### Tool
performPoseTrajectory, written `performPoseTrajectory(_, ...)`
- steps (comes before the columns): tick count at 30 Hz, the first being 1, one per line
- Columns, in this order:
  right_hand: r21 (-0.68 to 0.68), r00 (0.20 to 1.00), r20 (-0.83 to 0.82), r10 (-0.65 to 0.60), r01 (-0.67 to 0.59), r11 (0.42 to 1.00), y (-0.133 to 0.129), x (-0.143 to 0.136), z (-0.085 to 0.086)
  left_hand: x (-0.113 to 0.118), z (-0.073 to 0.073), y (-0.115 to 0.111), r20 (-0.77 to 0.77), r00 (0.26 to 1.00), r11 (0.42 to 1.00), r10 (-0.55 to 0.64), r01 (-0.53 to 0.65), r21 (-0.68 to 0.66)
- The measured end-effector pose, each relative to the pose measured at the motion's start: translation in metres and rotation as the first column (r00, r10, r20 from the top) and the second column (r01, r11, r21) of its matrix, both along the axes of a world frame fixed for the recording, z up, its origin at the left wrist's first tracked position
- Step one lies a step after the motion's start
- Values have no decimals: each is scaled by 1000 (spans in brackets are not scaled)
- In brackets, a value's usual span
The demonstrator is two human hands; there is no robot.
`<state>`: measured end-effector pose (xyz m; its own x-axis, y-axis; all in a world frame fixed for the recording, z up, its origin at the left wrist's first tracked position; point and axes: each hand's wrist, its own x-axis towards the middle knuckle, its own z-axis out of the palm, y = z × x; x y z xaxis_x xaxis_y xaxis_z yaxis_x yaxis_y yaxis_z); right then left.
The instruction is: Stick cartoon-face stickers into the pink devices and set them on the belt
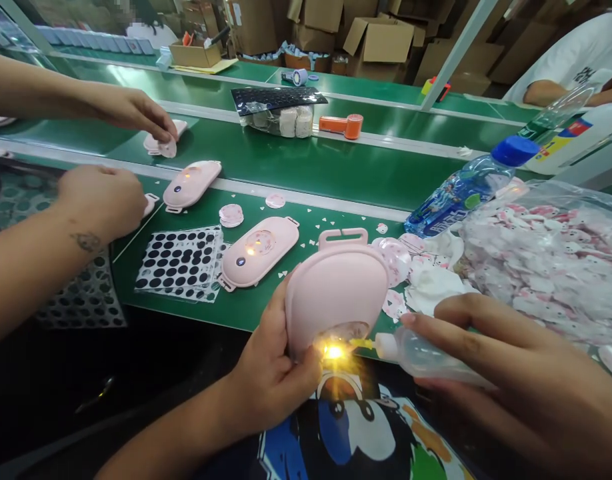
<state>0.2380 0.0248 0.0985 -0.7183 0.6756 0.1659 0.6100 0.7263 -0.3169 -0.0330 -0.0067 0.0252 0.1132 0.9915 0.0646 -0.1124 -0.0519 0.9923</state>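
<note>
Left hand [276, 360], lower center of frame: fingers curled around a pink case [339, 293], thumb along its lower edge; grip closed. Case sits at center, tilted up, strap loop at top; bright yellow light shows at its lower end, beside the thumb. Right hand [531, 367], lower right: closed on a clear squeeze bottle [431, 353], index finger extended along it. Yellow nozzle points left, near the light; contact with the case cannot be told through the glare. Second pink case [273, 243], left of center, lies on the green bench [356, 177], lit, just right of dot-sticker sheets [179, 263]. Blue-capped drink bottle [461, 190] leans at right, beside a bag of printed pieces [551, 247]. Upper left: co-worker's hand [141, 113] pinches a pale round disc [167, 147].
</note>
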Motion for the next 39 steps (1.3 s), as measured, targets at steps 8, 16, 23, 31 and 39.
performPoseTrajectory(8,-71,999,28,-26,28,997,-4,1,1,-2,0,1,-75,994,994,-74,80,70)
performPoseTrajectory(16,-68,998,-7,-59,59,996,-3,-4,7,1,3,2,64,996,997,-69,70,-17)
performPoseTrajectory(23,-26,999,14,-51,51,998,-6,-6,7,2,-2,-1,184,981,996,-61,72,-56)
performPoseTrajectory(31,6,999,-5,-34,34,999,-8,-8,8,8,8,1,241,969,996,-51,67,-59)
performPoseTrajectory(39,61,999,-18,-44,45,997,-10,-9,9,11,10,0,267,962,997,-57,66,-26)
